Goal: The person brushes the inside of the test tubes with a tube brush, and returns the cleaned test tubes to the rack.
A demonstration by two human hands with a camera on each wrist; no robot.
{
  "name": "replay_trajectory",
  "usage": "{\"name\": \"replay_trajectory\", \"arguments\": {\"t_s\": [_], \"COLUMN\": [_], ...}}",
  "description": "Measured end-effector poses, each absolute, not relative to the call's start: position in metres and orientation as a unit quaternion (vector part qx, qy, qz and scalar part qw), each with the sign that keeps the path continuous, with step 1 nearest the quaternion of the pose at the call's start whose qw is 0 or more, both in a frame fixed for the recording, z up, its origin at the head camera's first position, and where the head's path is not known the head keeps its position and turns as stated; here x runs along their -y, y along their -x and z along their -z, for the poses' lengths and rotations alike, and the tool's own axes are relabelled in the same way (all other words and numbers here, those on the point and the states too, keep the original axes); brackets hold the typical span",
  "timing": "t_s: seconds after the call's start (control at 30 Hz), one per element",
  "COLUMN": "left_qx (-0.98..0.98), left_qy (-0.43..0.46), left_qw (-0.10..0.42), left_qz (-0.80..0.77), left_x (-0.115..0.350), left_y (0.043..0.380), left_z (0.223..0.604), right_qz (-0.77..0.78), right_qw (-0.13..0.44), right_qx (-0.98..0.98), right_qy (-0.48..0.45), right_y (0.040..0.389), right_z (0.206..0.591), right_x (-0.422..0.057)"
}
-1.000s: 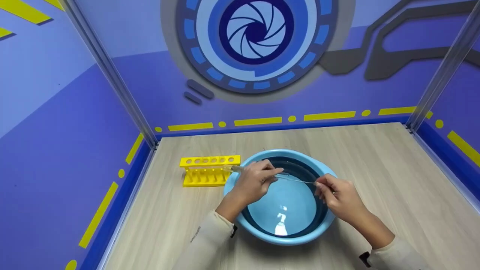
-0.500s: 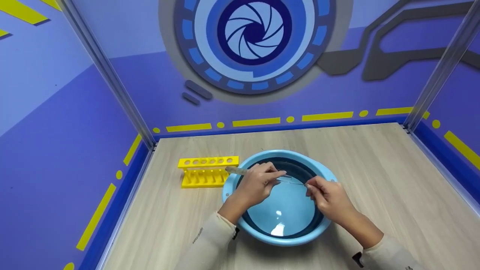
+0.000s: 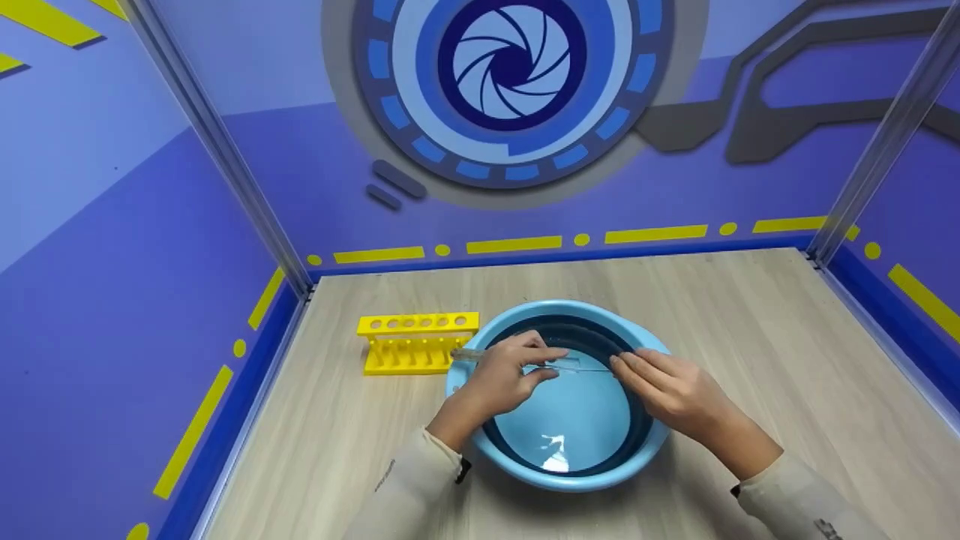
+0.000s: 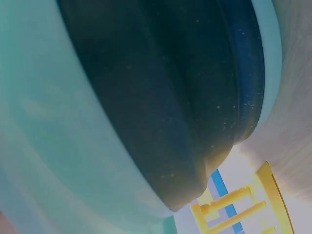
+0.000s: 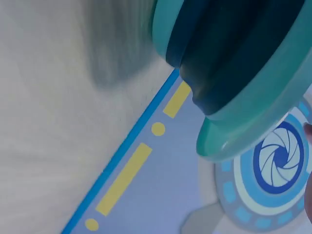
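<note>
Over the blue basin, my left hand holds a clear test tube lying nearly level, thumb and fingers around its middle. Its left end looks brownish, like brush bristles inside the glass. From the tube's right end runs the thin wire handle of a test tube brush. My right hand pinches that wire between fingertips at the basin's right side. The left wrist view shows mostly the basin's dark inner band; in the right wrist view, fingers barely enter at the right edge.
A yellow test tube rack with a row of holes stands just left of the basin on the wooden table. Water in the basin reflects light. Blue-purple panels enclose the table at the back and sides.
My right hand has moved left, towards the left hand, and its fingers have turned over on the wire. Less wire shows outside the tube. The tube's left end has dipped slightly.
</note>
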State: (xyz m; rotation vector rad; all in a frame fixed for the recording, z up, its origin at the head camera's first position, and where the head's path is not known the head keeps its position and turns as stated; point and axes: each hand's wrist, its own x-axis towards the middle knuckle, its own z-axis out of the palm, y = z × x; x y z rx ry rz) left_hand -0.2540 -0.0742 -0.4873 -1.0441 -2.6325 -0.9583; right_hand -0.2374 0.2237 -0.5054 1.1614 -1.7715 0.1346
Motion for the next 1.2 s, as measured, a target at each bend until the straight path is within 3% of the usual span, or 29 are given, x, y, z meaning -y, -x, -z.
{"name": "replay_trajectory", "arguments": {"t_s": [0.13, 0.23, 0.3, 0.43, 0.47, 0.53, 0.6, 0.7, 0.8, 0.9, 1.0, 1.07, 1.13, 1.2], "left_qx": [0.867, 0.863, 0.863, 0.856, 0.854, 0.852, 0.853, 0.860, 0.869, 0.875, 0.862, 0.849, 0.845, 0.852], "left_qy": [0.355, 0.363, 0.373, 0.392, 0.396, 0.404, 0.418, 0.442, 0.455, 0.446, 0.422, 0.407, 0.401, 0.401], "left_qw": [0.087, 0.122, 0.166, 0.269, 0.286, 0.298, 0.281, 0.214, 0.121, 0.001, -0.124, -0.179, -0.198, -0.178], "left_qz": [0.338, 0.329, 0.298, 0.203, 0.181, 0.150, 0.137, 0.139, 0.152, 0.190, 0.254, 0.286, 0.294, 0.285], "left_x": [0.075, 0.074, 0.072, 0.069, 0.069, 0.069, 0.072, 0.078, 0.083, 0.087, 0.089, 0.090, 0.090, 0.089], "left_y": [0.253, 0.252, 0.253, 0.256, 0.256, 0.258, 0.259, 0.261, 0.266, 0.273, 0.281, 0.284, 0.284, 0.282], "left_z": [0.487, 0.487, 0.488, 0.489, 0.489, 0.488, 0.485, 0.478, 0.468, 0.458, 0.451, 0.448, 0.448, 0.449], "right_qz": [-0.081, -0.159, -0.252, -0.479, -0.515, -0.538, -0.502, -0.376, -0.245, -0.144, -0.080, -0.070, -0.099, -0.159], "right_qw": [0.489, 0.437, 0.349, 0.102, 0.059, 0.029, 0.079, 0.244, 0.388, 0.467, 0.507, 0.512, 0.493, 0.456], "right_qx": [0.719, 0.756, 0.802, 0.837, 0.831, 0.827, 0.837, 0.835, 0.783, 0.721, 0.668, 0.655, 0.667, 0.699], "right_qy": [-0.488, -0.460, -0.414, -0.245, -0.202, -0.160, -0.202, -0.319, -0.421, -0.491, -0.538, -0.552, -0.549, -0.528], "right_y": [0.241, 0.237, 0.230, 0.216, 0.214, 0.212, 0.212, 0.217, 0.229, 0.243, 0.255, 0.260, 0.262, 0.260], "right_z": [0.503, 0.504, 0.504, 0.500, 0.499, 0.497, 0.500, 0.506, 0.511, 0.512, 0.511, 0.511, 0.511, 0.512], "right_x": [-0.220, -0.214, -0.210, -0.203, -0.201, -0.199, -0.198, -0.199, -0.203, -0.209, -0.215, -0.218, -0.218, -0.215]}}
